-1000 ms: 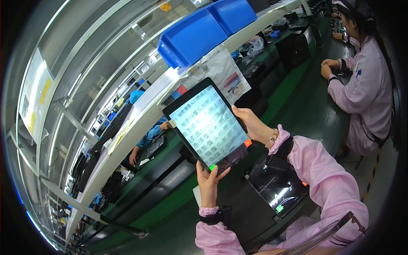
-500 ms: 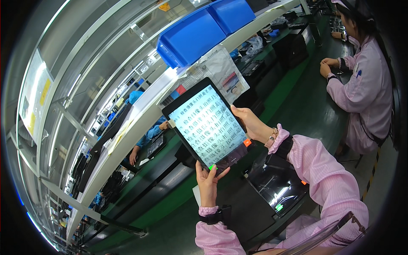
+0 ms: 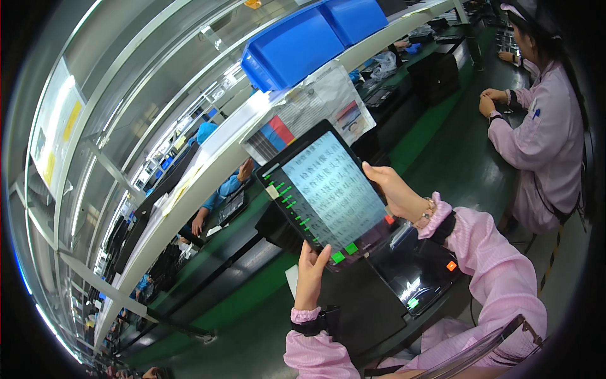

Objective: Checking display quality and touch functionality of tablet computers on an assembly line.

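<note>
A black tablet (image 3: pixel 338 189) is held up tilted in front of me, its lit screen showing rows of handwriting and a dark strip with green marks along the left side. My left hand (image 3: pixel 309 275) grips its lower left corner, thumb over the front edge. On its right edge my right hand (image 3: pixel 399 194) is closed, with the thumb at the front. A small orange sticker sits beside the right hand, and a pale tab sticks to the left edge. Below lies a second tablet (image 3: pixel 420 271) with a dark, glossy screen and orange and green stickers.
Blue bins (image 3: pixel 297 47) stand on a white shelf (image 3: pixel 189 174) above the green bench (image 3: pixel 442 148). Printed sheets (image 3: pixel 309 107) hang from the shelf. At right sits a co-worker in a pink smock (image 3: pixel 543 132), hands together. Beyond the shelf, a person in blue (image 3: pixel 224 192) works.
The tablet has shifted slightly right with both hands. Its handwriting page now takes up less of the screen, with a dark green-marked strip beside it. The blue-sleeved person's hand beyond the shelf has risen.
</note>
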A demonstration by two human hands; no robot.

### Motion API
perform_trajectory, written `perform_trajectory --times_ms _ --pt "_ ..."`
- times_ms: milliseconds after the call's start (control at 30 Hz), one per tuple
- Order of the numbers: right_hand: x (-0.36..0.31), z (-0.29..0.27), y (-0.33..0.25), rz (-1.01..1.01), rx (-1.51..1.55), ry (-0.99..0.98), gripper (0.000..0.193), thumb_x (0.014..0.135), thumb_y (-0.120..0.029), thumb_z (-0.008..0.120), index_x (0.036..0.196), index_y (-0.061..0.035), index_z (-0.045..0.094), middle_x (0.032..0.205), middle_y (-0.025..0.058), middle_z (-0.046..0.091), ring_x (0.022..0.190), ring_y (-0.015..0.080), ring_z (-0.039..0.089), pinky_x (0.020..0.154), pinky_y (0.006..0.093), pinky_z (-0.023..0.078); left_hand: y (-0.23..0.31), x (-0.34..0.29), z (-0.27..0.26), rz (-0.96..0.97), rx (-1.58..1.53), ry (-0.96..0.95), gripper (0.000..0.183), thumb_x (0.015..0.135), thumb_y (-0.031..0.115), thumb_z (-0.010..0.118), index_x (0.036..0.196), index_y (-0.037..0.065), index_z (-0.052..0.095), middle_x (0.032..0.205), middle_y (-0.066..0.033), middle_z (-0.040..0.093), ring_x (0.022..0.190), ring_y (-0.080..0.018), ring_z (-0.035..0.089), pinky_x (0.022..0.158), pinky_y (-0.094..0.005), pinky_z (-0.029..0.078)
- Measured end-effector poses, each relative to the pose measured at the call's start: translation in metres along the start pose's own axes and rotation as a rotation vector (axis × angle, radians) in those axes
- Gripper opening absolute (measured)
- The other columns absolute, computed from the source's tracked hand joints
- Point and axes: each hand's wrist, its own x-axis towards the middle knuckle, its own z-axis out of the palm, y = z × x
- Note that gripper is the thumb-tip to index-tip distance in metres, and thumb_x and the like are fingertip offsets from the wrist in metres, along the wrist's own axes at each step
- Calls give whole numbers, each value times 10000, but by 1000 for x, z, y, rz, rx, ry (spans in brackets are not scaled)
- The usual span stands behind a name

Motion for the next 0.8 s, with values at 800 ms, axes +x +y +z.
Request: perform_trajectory --times_ms 800 --pt "-124 2 5 -59 -254 89 402 1006 -316 423 1041 37 612 969 48 657 846 84 599 772 232 478 15 -54 39 194 60 175 334 950 93 542 1265 7 473 1128 -20 571 996 -68 524 860 -224 408"
